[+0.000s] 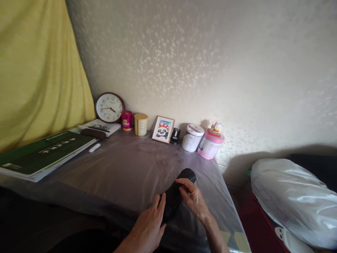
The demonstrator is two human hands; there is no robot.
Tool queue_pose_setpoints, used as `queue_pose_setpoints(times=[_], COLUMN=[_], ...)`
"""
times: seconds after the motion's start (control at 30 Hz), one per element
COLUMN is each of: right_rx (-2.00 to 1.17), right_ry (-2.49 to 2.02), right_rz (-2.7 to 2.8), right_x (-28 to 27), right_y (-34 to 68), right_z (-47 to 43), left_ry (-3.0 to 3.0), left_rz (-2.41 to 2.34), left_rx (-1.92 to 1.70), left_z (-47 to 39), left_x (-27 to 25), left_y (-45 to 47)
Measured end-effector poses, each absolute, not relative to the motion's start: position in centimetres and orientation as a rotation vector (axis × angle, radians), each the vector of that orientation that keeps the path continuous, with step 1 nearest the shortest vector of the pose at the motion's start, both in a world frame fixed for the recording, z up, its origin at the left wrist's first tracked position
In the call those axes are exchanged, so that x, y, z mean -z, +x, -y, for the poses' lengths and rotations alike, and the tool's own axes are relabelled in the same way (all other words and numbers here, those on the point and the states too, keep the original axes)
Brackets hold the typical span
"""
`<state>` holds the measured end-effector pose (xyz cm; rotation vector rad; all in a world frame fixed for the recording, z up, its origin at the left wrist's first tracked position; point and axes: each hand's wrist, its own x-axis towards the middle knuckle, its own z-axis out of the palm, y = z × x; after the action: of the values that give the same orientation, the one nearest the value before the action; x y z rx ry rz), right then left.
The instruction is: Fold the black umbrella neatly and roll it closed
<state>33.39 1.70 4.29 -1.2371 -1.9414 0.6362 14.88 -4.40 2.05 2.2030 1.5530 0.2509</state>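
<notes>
A long, dark black item [173, 197], shaped somewhat like a shoe, lies slantwise at the front of the table; its exact kind is too dark to tell. My left hand [151, 223] grips its near end, fingers along the left side and thumb close below. At the upper part, my right hand [193, 198] has its fingers bent in a pinch against the black surface. Whatever small part sits between those fingertips is hidden. The rounded far end [188, 173] sticks out beyond my right hand.
Plastic film covers the table [118, 168]. Along the wall stand a clock [110, 108], a red can [127, 121], a yellow-lidded can [141, 124], a framed panda picture [163, 130] and two tubs [193, 138]. A green book [47, 151] lies left; a white bag [295, 196] sits right.
</notes>
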Motion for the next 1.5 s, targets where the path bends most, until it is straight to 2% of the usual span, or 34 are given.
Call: queue_pose_setpoints(times=[0.3,0.6,0.7,0.87,1.0,1.17,1.3,1.5], right_rx=[-0.630,-0.897,-0.895,-0.867,-0.887,-0.855,-0.825,-0.809], right_ry=[-1.189,-1.222,-1.275,-1.458,-1.445,-1.411,-1.399,-1.355], right_rz=[1.977,1.508,1.357,1.134,1.145,1.130,1.161,1.208], right_x=[-3.0,-3.7,-3.8,-1.0,0.9,1.0,1.3,2.0], right_y=[32.5,34.5,36.3,38.8,39.5,39.3,39.3,39.6], right_z=[-2.1,-0.1,1.1,1.9,1.9,1.9,1.9,1.8], left_ry=[2.151,2.226,2.199,1.965,1.562,2.020,2.288,2.204], left_rz=[-1.596,-1.534,-1.501,-1.378,-1.394,-1.704,-1.750,-1.757], left_rx=[-0.288,-0.300,-0.347,-0.601,-0.560,-0.681,-0.562,-0.360], left_z=[4.6,4.5,4.5,3.8,3.3,3.6,3.9,2.7], left_x=[-2.4,-1.2,-1.3,-2.0,-2.4,-2.0,-1.3,-2.0], left_y=[15.2,15.3,15.1,14.5,13.5,12.0,11.8,12.4])
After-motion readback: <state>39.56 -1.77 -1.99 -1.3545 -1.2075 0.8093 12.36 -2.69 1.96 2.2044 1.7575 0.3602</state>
